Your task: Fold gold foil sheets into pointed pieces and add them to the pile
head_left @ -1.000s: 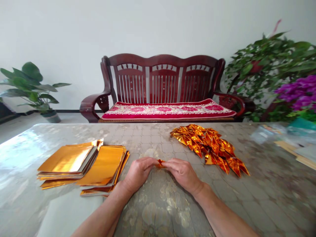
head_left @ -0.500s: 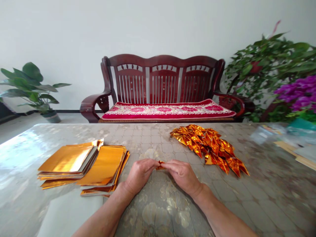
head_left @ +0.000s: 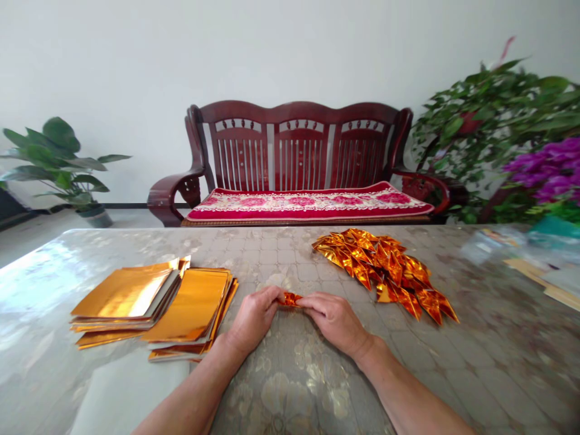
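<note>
Okay, here's what I've got on the head cam feed right now. Both hands are together in the middle of the table: the left hand (head_left: 254,319) and the right hand (head_left: 335,323) meet fingertip to fingertip, pinching a small folded piece of gold foil (head_left: 290,299) from either side, just above the tabletop. The piece sits between them, crumpled-looking and mostly hidden by the fingers, so I can't make out its exact shape. My read is that this is the folding step, with the crease being worked right there in the fingertips.

To the left there are two stacks of flat gold foil squares (head_left: 124,296) and (head_left: 193,305), close beside the left hand. To the right, just past the right hand, is a loose pile of folded pointed foil pieces (head_left: 385,272). The table (head_left: 312,260) has a shiny, see-through top over a patterned cloth.

Further off, there's a dark wooden bench (head_left: 294,142) with a red runner (head_left: 308,204), plus potted plants on both sides. Some plastic packaging (head_left: 492,244) lies at the far right of the table.

That foil is tiny and slippery, so any next move calls for a tight pinch and careful fingertip work.
</note>
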Action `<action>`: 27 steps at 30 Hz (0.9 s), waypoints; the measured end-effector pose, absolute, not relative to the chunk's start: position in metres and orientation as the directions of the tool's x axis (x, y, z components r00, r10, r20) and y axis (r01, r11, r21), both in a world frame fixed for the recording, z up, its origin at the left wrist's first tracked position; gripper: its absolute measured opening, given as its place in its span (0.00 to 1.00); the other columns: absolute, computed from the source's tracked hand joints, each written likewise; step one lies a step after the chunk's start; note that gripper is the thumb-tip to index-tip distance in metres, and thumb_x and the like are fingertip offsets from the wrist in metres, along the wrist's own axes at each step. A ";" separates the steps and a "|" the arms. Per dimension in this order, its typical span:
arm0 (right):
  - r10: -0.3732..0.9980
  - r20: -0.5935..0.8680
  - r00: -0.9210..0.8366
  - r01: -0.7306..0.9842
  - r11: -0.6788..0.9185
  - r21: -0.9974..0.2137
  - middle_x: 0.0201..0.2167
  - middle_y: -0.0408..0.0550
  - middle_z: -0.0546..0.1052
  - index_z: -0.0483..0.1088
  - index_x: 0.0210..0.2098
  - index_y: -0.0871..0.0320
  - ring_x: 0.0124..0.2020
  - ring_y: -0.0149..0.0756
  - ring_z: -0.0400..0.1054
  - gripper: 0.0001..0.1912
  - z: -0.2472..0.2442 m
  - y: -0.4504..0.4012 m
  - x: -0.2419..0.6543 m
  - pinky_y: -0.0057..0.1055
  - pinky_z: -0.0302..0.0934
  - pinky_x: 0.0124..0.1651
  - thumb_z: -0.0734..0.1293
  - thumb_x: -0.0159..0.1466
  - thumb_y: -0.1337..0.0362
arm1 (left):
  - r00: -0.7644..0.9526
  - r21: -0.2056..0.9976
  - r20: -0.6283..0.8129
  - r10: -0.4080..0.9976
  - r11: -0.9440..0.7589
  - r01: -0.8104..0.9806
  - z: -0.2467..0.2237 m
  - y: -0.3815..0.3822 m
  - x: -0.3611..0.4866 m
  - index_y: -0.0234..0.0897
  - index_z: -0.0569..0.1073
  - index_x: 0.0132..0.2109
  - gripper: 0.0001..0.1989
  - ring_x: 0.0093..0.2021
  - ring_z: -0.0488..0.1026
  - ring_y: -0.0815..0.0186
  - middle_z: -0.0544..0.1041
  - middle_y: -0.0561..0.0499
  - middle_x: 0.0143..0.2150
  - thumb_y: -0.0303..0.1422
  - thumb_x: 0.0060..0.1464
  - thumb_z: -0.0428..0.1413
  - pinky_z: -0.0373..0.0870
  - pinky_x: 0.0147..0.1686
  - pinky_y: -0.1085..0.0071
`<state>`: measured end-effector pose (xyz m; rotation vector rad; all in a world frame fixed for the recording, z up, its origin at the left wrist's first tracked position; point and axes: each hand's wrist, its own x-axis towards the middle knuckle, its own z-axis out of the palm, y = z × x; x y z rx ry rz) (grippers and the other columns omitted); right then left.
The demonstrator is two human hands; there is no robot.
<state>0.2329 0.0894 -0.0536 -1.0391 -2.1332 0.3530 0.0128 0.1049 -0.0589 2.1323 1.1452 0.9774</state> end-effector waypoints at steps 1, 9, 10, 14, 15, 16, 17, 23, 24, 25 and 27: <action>0.769 0.490 -0.410 0.570 0.635 -0.521 0.39 0.44 0.82 0.78 0.45 0.51 0.39 0.34 0.76 0.13 -0.054 0.090 0.233 0.29 0.69 0.45 0.65 0.66 0.71 | 0.378 0.717 0.354 0.855 -0.508 0.478 -0.059 0.105 0.013 0.40 0.72 0.37 0.11 0.38 0.75 0.69 0.79 0.55 0.36 0.20 0.57 0.50 0.67 0.40 0.76; 0.761 0.497 -0.417 0.550 0.647 -0.529 0.40 0.45 0.81 0.79 0.41 0.52 0.40 0.34 0.76 0.12 -0.054 0.091 0.237 0.28 0.70 0.45 0.64 0.67 0.68 | 0.355 0.691 0.363 0.861 -0.505 0.517 -0.057 0.105 0.012 0.39 0.72 0.33 0.10 0.35 0.75 0.69 0.79 0.55 0.33 0.20 0.53 0.50 0.68 0.38 0.76; 0.760 0.500 -0.416 0.548 0.648 -0.529 0.40 0.45 0.81 0.79 0.41 0.52 0.40 0.34 0.76 0.12 -0.054 0.091 0.237 0.28 0.70 0.44 0.64 0.67 0.69 | 0.352 0.694 0.364 0.862 -0.503 0.515 -0.056 0.104 0.013 0.39 0.72 0.33 0.10 0.35 0.75 0.69 0.79 0.55 0.33 0.20 0.53 0.50 0.68 0.38 0.76; 0.759 0.511 -0.404 0.535 0.649 -0.541 0.38 0.45 0.82 0.79 0.40 0.52 0.38 0.34 0.76 0.13 -0.053 0.091 0.237 0.29 0.71 0.43 0.63 0.67 0.70 | 0.336 0.709 0.366 0.868 -0.494 0.504 -0.054 0.104 0.015 0.39 0.73 0.33 0.11 0.34 0.76 0.69 0.80 0.55 0.32 0.20 0.52 0.51 0.69 0.38 0.75; 0.762 0.510 -0.399 0.535 0.646 -0.545 0.38 0.45 0.82 0.79 0.39 0.52 0.38 0.34 0.77 0.13 -0.053 0.091 0.237 0.29 0.71 0.43 0.63 0.66 0.70 | 0.331 0.712 0.366 0.870 -0.491 0.502 -0.054 0.105 0.016 0.39 0.74 0.33 0.11 0.33 0.76 0.69 0.80 0.55 0.32 0.20 0.52 0.51 0.69 0.38 0.75; 0.765 0.511 -0.392 0.536 0.641 -0.549 0.38 0.45 0.82 0.80 0.39 0.52 0.38 0.34 0.77 0.13 -0.053 0.091 0.237 0.30 0.71 0.43 0.63 0.66 0.71 | 0.324 0.715 0.366 0.872 -0.486 0.503 -0.054 0.105 0.016 0.39 0.74 0.32 0.10 0.33 0.76 0.69 0.80 0.56 0.31 0.20 0.52 0.51 0.69 0.37 0.75; 0.767 0.512 -0.386 0.537 0.638 -0.552 0.38 0.45 0.82 0.80 0.39 0.52 0.38 0.34 0.77 0.13 -0.053 0.091 0.237 0.30 0.71 0.43 0.64 0.66 0.71 | 0.318 0.717 0.366 0.875 -0.482 0.504 -0.055 0.106 0.017 0.39 0.74 0.32 0.10 0.32 0.76 0.69 0.80 0.56 0.31 0.20 0.52 0.52 0.69 0.36 0.76; 0.740 0.561 -0.373 0.520 0.667 -0.534 0.43 0.46 0.80 0.79 0.43 0.51 0.43 0.35 0.76 0.12 -0.050 0.091 0.233 0.32 0.71 0.48 0.65 0.65 0.69 | 0.340 0.752 0.349 0.873 -0.478 0.455 -0.058 0.107 0.017 0.39 0.77 0.36 0.07 0.35 0.77 0.69 0.81 0.56 0.34 0.24 0.56 0.55 0.70 0.38 0.76; 0.735 0.567 -0.373 0.520 0.671 -0.528 0.43 0.46 0.80 0.78 0.44 0.51 0.43 0.35 0.75 0.12 -0.050 0.092 0.233 0.32 0.71 0.48 0.66 0.65 0.69 | 0.342 0.755 0.345 0.874 -0.475 0.452 -0.058 0.106 0.016 0.39 0.77 0.37 0.07 0.35 0.77 0.69 0.81 0.56 0.34 0.25 0.57 0.56 0.70 0.38 0.76; 0.730 0.572 -0.374 0.517 0.676 -0.525 0.42 0.46 0.80 0.78 0.44 0.51 0.42 0.35 0.75 0.12 -0.050 0.092 0.233 0.32 0.71 0.47 0.66 0.65 0.69 | 0.341 0.755 0.342 0.875 -0.473 0.454 -0.058 0.106 0.016 0.39 0.78 0.37 0.07 0.35 0.78 0.69 0.81 0.55 0.34 0.25 0.57 0.56 0.70 0.38 0.76; 0.720 0.585 -0.373 0.505 0.686 -0.523 0.42 0.47 0.80 0.78 0.44 0.52 0.42 0.35 0.75 0.12 -0.051 0.093 0.233 0.31 0.71 0.47 0.65 0.65 0.70 | 0.338 0.750 0.350 0.874 -0.478 0.457 -0.059 0.106 0.016 0.39 0.78 0.37 0.07 0.35 0.78 0.68 0.82 0.55 0.34 0.25 0.57 0.56 0.70 0.38 0.76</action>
